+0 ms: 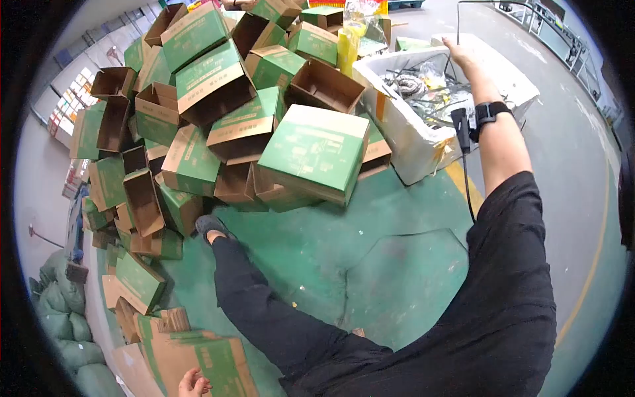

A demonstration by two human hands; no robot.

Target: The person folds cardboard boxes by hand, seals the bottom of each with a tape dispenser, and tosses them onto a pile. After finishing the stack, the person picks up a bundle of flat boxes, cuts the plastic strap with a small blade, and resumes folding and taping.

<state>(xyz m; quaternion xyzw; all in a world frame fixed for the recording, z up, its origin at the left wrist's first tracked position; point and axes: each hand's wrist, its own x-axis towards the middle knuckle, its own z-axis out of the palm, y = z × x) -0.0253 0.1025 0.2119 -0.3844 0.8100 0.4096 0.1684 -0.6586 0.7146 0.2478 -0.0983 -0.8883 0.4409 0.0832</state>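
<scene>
My right hand reaches out over the white foam box and is closed around a thin black cable, which arcs up and away to the right; the fingers are partly hidden. Tangled cables and clear plastic bags lie inside the box. Beside my right wrist, which wears a black watch, hangs a black plug with its cord running down. Low at the bottom edge, my left hand is partly cut off, its fingers loosely curled and apart, near flattened cardboard.
A big heap of green and brown cardboard boxes covers the floor ahead and to the left. Stuffed green sacks lie along the left side. One foot stands beside the heap. A metal frame stands far right.
</scene>
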